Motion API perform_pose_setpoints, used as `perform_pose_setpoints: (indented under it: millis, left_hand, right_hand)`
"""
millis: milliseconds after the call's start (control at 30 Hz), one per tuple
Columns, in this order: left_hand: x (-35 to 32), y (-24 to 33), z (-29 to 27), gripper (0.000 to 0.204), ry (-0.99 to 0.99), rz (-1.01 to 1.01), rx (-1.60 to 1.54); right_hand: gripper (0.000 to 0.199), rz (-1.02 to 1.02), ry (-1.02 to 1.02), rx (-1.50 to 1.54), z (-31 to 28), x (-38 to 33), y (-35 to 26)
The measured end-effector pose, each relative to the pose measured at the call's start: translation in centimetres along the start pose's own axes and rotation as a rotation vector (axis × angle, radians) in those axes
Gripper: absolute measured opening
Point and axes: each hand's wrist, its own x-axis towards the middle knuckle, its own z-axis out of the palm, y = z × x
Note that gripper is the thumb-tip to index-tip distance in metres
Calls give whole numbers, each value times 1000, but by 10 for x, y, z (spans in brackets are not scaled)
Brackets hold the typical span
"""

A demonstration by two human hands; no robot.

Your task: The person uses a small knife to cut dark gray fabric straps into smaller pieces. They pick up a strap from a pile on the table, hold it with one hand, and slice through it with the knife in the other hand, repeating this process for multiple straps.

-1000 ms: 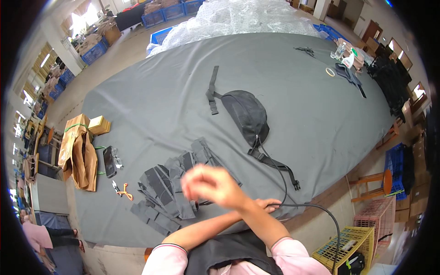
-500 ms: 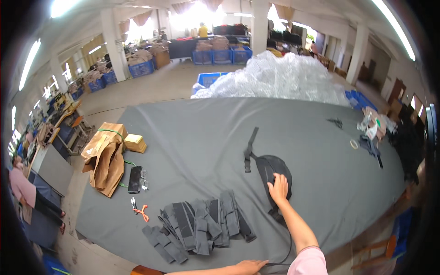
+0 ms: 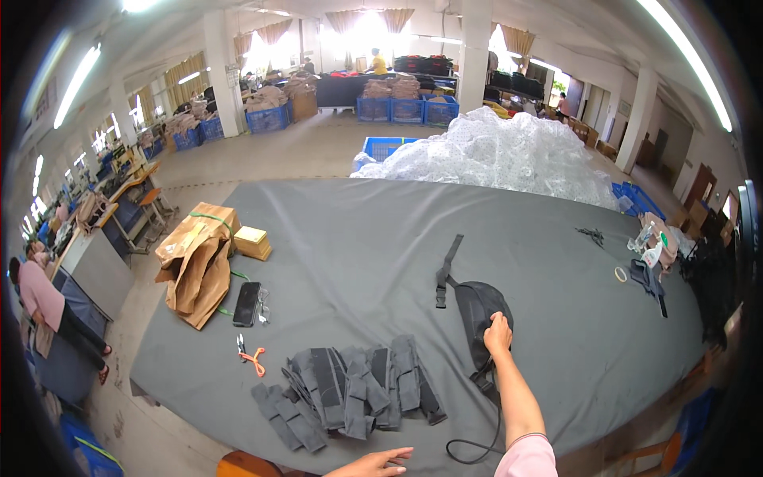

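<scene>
A black waist bag lies on the grey cloth-covered table, right of the middle. Its strap with a buckle stretches out on the far left side, and a thin dark strap trails from its near end toward the front edge. My right hand has its fingers closed at the bag's right edge, gripping it; the fingertips are partly hidden. Low in the picture, by the table's front edge, my left hand is open and empty. Just beyond it lies a row of dark grey fabric straps.
Left on the table are a brown paper bag, a small yellow box, a phone, glasses and orange-handled snips. A tape roll lies right. Clear plastic wrapping is heaped behind. A person stands left.
My right hand went from lying spread on the waist bag to closed fingers at its edge. My left hand moved left, away from the thin strap. The whole view shifted slightly.
</scene>
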Motion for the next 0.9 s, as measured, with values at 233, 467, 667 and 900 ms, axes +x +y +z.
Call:
perform_pose_setpoints:
  millis: [233,467,667,900]
  left_hand:
    - [-43,0,-8,56,185,69,-110]
    - [-143,-58,-18,55,469,-101,-559]
    - [-243,-180,15,39,856,-413,-802]
    - [-272,-398,105,64,1621,-735,-1769]
  right_hand:
    - [19,0,-82,151,1,14,-4]
    - [17,209,-298,285,-18,-49,-7]
    - [23,-317,-131,-10,-60,-84,-41]
    - [19,-390,-828,658,-96,-186,-265]
